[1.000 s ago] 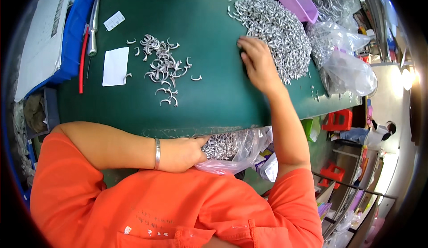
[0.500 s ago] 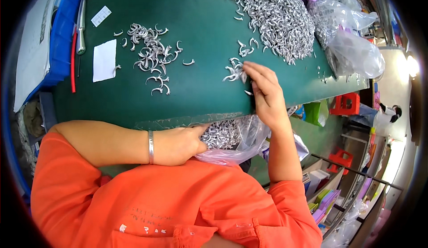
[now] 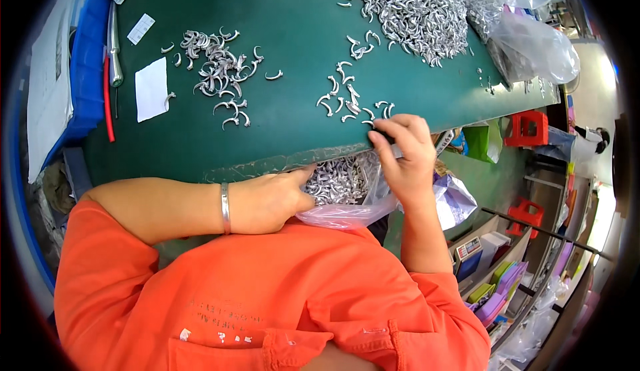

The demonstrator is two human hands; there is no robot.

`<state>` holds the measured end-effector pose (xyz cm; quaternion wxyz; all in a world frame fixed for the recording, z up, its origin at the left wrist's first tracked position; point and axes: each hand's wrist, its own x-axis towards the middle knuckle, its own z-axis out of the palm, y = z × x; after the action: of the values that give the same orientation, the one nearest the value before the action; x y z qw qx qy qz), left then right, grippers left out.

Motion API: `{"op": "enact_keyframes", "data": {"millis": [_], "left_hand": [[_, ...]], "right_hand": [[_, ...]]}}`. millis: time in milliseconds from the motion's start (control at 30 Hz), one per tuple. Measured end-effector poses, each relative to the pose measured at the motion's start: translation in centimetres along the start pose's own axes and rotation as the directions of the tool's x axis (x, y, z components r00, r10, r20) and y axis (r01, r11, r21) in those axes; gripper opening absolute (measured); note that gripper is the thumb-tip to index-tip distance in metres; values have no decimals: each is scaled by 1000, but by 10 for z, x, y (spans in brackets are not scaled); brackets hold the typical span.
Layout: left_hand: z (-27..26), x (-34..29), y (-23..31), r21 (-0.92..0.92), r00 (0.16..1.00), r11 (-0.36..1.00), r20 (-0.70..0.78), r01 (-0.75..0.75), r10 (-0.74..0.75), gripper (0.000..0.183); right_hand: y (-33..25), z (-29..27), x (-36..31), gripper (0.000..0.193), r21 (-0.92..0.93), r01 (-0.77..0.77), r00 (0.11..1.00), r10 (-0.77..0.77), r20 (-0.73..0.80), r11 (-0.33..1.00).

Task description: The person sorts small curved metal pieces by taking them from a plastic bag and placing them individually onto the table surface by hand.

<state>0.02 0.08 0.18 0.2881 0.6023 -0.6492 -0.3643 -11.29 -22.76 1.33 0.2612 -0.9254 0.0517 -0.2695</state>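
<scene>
My right hand (image 3: 412, 161) is at the near table edge, thumb and forefinger brought together. A small curved silver metal piece (image 3: 368, 123) shows at its fingertips. More such pieces (image 3: 350, 98) lie loosely scattered just beyond. My left hand (image 3: 270, 203), with a silver bangle at the wrist, is closed at the rim of a clear plastic bag (image 3: 343, 216); some of its fingertips are hidden. Many curved metal pieces (image 3: 337, 181) fill the bag below the table edge. A small heap of them (image 3: 220, 64) sits left of centre, and a large heap (image 3: 420, 11) at the far right.
The green tabletop (image 3: 280, 11) carries a white paper (image 3: 151, 90) and a small printed label (image 3: 141, 29) on the left. Beside a blue bin (image 3: 90, 64) are a red rod (image 3: 107, 98) and a metal-handled tool (image 3: 115, 51). Filled plastic bags (image 3: 533, 48) stand far right; red stools (image 3: 529, 128) are beyond.
My right hand has drawn back toward the near edge. The cluster that was under its fingers is now spread into separate pieces. My left hand stays at the bag, and the view has shifted slightly.
</scene>
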Motion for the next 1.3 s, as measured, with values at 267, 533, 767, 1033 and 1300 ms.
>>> {"op": "enact_keyframes", "data": {"millis": [267,533,767,1033,1300], "left_hand": [[1,0,-1,30,1000,999,13,-11,11,21],[-1,0,-1,26,999,999,-1,-37,37,20],[-1,0,-1,37,1000,999,23,-18,17,21],[3,0,0,9,999,999,41,34,-34,18],[2,1,-1,11,998,1000,66,24,-24,22]], "right_hand": [[-3,-2,12,20,-28,161,987,-161,7,987],[4,-1,9,21,-125,0,991,-17,-133,992],[-1,-12,7,22,214,98,966,-145,215,972],[-5,-1,20,23,236,145,960,-194,201,961],[3,3,15,16,172,36,988,-60,140,984]]}}
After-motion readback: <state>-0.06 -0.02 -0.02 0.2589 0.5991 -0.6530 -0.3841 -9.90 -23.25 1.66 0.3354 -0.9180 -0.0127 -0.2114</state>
